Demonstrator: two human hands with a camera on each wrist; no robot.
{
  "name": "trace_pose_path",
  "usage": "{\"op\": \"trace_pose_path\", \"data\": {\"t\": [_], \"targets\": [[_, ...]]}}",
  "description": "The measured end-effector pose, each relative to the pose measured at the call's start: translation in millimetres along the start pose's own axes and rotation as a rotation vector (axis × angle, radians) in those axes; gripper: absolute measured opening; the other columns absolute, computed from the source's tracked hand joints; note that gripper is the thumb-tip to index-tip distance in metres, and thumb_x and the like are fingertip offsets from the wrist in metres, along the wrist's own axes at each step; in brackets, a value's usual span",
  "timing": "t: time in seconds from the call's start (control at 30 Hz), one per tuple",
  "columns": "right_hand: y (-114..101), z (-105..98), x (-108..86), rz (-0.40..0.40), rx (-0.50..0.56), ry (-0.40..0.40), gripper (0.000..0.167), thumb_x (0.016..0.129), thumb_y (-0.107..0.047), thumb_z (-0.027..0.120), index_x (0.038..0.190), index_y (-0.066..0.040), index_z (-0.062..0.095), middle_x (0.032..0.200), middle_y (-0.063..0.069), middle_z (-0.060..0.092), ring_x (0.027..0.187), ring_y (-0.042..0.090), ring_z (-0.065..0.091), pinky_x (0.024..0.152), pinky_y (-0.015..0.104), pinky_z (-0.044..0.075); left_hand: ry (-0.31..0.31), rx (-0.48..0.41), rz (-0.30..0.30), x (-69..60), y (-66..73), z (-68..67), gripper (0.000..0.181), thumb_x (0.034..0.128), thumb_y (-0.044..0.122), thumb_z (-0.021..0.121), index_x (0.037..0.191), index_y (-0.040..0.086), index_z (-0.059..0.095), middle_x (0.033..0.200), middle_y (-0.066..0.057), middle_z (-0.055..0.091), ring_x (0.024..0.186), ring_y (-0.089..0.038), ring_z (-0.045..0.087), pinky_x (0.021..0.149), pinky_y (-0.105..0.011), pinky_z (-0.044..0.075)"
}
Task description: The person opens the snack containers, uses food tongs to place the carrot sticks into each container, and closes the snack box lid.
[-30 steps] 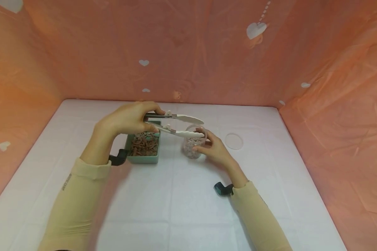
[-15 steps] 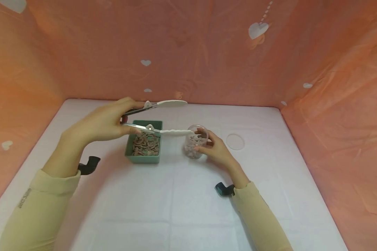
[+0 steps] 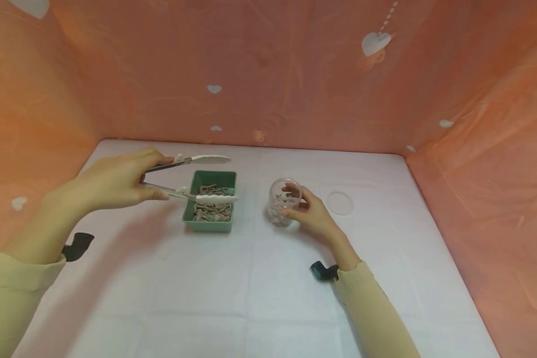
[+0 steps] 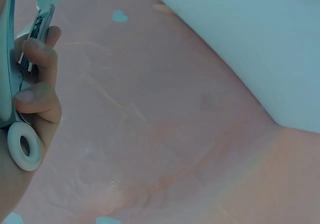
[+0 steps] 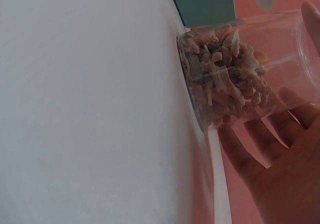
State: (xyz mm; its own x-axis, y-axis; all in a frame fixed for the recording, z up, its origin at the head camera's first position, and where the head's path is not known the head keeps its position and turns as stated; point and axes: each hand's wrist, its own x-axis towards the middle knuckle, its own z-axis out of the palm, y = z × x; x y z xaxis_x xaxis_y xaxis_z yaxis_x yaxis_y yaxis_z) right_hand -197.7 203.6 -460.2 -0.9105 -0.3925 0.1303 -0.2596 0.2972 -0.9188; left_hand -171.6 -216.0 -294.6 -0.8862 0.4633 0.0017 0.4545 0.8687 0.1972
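My left hand [image 3: 121, 181] grips a pair of tongs [image 3: 167, 191] with metal arms and white scalloped tips. The tips are spread apart, with nothing seen between them, and the nearer one is over the green tray [image 3: 209, 226]. Small brown, strip-like dried pieces [image 3: 212, 211] lie in the tray. My right hand [image 3: 315, 214] holds a clear plastic jar [image 3: 277, 201] that stands upright on the table, thumb on the near side and fingers round the far side. In the right wrist view, similar pieces [image 5: 225, 74] fill the jar's lower part.
A clear round lid [image 3: 340, 203] lies flat on the white tabletop [image 3: 250, 288], right of the jar. Orange-pink cloth walls [image 3: 268, 74] with white hearts rise behind and at both sides of the table.
My left hand has moved left with the tongs, away from the jar's mouth and back over the tray, and the tongs have spread wider. The right hand stays at the jar.
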Motion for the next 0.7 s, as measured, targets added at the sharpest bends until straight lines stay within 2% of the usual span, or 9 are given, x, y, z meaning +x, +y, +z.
{"op": "trace_pose_path", "data": {"t": [0.2,0.47,0.7], "targets": [[-0.2,-0.2,-1.1,0.004,0.000,-0.005,0.073,0.091,-0.009,0.082,0.154,-0.004,0.045,0.148,0.016,0.057,0.137,0.033,0.053,0.113,0.047,0.043,-0.061,0.061,-0.020,-2.5,-8.9,3.7,0.074,0.0819,0.040,0.088,0.145,0.011,0.061,0.136,-0.004,0.064,0.088,-0.018,0.069,0.082,-0.056,0.050],[-0.5,-0.5,-2.4,0.015,0.005,-0.005,0.073,0.091,-0.011,0.082,0.154,-0.006,0.046,0.148,0.016,0.057,0.138,0.033,0.052,0.114,0.048,0.042,-0.101,0.114,-0.044,5.0,-11.5,7.0,0.073,0.0748,0.041,0.092,0.138,0.016,0.066,0.134,-0.008,0.068,0.112,-0.033,0.069,0.083,-0.062,0.049],[-0.6,-0.4,-0.9,0.013,0.004,-0.004,0.073,0.091,-0.011,0.081,0.154,-0.004,0.046,0.147,0.015,0.057,0.137,0.032,0.053,0.113,0.046,0.043,-0.091,0.155,-0.021,15.7,-7.4,7.1,0.066,0.0653,0.044,0.096,0.123,0.022,0.073,0.115,0.002,0.074,0.092,-0.022,0.070,0.073,-0.051,0.051]]}}
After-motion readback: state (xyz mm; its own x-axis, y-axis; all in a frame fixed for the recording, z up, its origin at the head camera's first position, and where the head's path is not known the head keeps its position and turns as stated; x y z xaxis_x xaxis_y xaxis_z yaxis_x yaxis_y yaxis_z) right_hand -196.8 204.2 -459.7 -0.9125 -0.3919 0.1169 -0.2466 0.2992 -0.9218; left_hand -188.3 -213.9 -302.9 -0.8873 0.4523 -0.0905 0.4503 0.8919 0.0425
